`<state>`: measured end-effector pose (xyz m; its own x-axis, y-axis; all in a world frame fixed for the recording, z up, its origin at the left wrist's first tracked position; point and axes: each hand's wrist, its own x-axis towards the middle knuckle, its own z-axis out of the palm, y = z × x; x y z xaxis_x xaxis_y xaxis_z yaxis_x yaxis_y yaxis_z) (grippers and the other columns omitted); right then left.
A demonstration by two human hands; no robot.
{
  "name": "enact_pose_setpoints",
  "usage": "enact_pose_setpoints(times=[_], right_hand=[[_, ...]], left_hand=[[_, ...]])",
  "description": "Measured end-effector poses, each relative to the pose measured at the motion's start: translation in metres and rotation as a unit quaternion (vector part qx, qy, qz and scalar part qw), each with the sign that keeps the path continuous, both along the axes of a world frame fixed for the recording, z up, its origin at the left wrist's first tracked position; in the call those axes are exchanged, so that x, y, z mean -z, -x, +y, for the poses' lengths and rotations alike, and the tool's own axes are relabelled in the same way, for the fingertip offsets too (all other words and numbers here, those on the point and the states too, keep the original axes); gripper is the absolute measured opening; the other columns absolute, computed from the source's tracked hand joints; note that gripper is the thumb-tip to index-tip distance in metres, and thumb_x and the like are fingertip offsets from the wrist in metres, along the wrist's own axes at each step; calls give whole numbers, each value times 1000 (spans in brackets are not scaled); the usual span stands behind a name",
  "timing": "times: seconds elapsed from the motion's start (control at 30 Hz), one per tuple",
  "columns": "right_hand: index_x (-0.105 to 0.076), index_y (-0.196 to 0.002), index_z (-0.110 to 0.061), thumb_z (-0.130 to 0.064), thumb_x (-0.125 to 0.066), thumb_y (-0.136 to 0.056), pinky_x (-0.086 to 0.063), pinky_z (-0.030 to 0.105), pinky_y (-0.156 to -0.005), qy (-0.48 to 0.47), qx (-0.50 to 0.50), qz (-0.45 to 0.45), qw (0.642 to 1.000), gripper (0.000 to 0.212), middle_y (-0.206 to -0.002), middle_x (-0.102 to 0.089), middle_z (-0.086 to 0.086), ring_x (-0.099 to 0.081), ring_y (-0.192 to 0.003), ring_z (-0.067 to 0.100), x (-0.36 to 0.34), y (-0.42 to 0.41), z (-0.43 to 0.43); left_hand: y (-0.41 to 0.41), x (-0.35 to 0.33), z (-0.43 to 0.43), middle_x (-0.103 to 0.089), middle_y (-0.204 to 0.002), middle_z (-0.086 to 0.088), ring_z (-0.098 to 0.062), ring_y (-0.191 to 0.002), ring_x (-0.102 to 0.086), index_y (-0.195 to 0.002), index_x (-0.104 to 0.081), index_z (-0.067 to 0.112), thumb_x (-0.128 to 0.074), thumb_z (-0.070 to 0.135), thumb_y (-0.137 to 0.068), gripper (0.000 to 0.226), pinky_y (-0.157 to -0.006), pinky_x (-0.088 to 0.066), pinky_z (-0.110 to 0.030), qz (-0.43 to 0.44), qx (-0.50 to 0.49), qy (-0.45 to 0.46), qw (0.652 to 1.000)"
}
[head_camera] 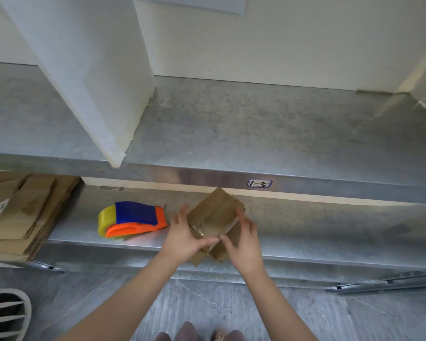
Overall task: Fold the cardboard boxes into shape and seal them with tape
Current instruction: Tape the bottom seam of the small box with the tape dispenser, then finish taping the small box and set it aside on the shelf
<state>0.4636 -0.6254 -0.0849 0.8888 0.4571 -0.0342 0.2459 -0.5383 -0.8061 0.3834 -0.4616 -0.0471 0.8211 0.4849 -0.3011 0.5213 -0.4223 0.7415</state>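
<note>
A small brown cardboard box [215,212] stands tilted on the lower metal shelf [330,232], with clear tape along its top seam. My left hand [182,238] holds its left side, thumb pressing the tape end at the near edge. My right hand [244,242] grips the right side, thumb meeting the left thumb on the near edge. An orange and blue tape dispenser [133,219] with a yellowish roll lies on the shelf just left of my left hand. A stack of flat cardboard boxes [22,215] sits at the shelf's far left.
An upper metal shelf [256,134] juts out above the box, with a label [259,183] on its front lip. A white pillar [96,70] rises at the left. A striped basket [5,313] stands on the floor at the lower left.
</note>
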Motion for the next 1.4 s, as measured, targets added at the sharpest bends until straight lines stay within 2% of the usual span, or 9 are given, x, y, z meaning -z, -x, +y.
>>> enact_pose_setpoints(times=[0.1, 0.23, 0.4, 0.57, 0.7, 0.83, 0.97, 1.27, 1.4], right_hand=[[-25, -145, -46, -12, -53, -93, -37, 42, -113, -97, -30, 114, 988, 68, -149, -40, -9, -43, -136, 14, -1, 10, 0], [-36, -135, -54, -8, -64, -81, -49, 36, -102, -169, -95, 220, 956, 76, -144, -48, -12, -50, -128, 3, -14, -1, -18], [-30, -138, -55, -62, -77, -65, -46, 41, -104, -23, -140, 100, 985, 87, -145, -44, -8, -49, -129, 10, -10, -25, -20], [-22, -145, -46, -42, -73, -82, -30, 32, -116, 51, -170, 53, 983, 81, -154, -32, -5, -34, -140, 15, -13, -31, -23], [-12, -152, -45, -58, -63, -83, -25, 36, -116, 140, -190, -20, 972, 87, -163, -5, -6, -13, -148, 19, -16, -30, -28], [-26, -151, -37, -67, -43, -88, -31, 42, -115, 184, -189, -164, 951, 72, -160, -23, -5, -12, -149, 20, -34, -23, -35], [-46, -142, -28, -55, -44, -91, -33, 45, -114, 136, -222, -263, 929, 58, -148, -45, 2, -30, -144, 24, -47, 0, -19], [-27, -152, -22, -39, -43, -97, -23, 34, -117, 166, -279, -182, 928, 60, -156, -32, 4, -18, -148, 21, -45, 70, 93], [-23, -153, -14, -32, -47, -97, -16, 29, -119, 219, -225, -124, 941, 64, -160, -24, 6, -16, -148, 21, -22, 76, 111]], left_hand=[[5, 8, -11, -36, -145, -4, -22, -134, -36, -150, -16, 29, -68, 85, -42, 132, -109, -34, -34, -10, 18, 9, 1000], [17, 13, -4, -59, -126, 4, -6, -95, -61, -147, -24, 38, -79, 50, -69, 97, -85, -49, -22, -39, 48, -11, 998], [11, 17, -11, -57, -115, 0, -10, -86, -62, -144, -29, 46, -76, 49, -74, 84, -82, -52, -26, -40, 78, -49, 995], [5, 21, -6, -38, -145, -2, -23, -132, -38, -141, -43, 35, -67, 64, -71, 80, -106, -36, -35, -66, 96, -136, 984], [9, 15, 4, -33, -153, 1, -24, -143, -27, -147, -33, 34, -40, 81, -72, 88, -111, -28, -44, -37, 174, -284, 942], [24, 0, 25, -47, -145, -2, -28, -135, -43, -142, -42, 21, -36, 75, -81, 81, -112, -30, -47, -62, 227, -433, 870], [56, -16, 59, -51, -141, -5, -30, -131, -47, -139, -47, 19, -39, 67, -85, 73, -111, -22, -44, -57, 221, -472, 852], [120, -19, 169, -45, -145, -11, -33, -133, -42, -145, -36, 24, -49, 75, -70, 92, -109, -28, -52, 39, 109, -398, 910], [103, -11, 196, -49, -141, -2, -27, -129, -44, -147, -28, 29, -64, 70, -58, 104, -107, -25, -38, 90, 144, -299, 939]])
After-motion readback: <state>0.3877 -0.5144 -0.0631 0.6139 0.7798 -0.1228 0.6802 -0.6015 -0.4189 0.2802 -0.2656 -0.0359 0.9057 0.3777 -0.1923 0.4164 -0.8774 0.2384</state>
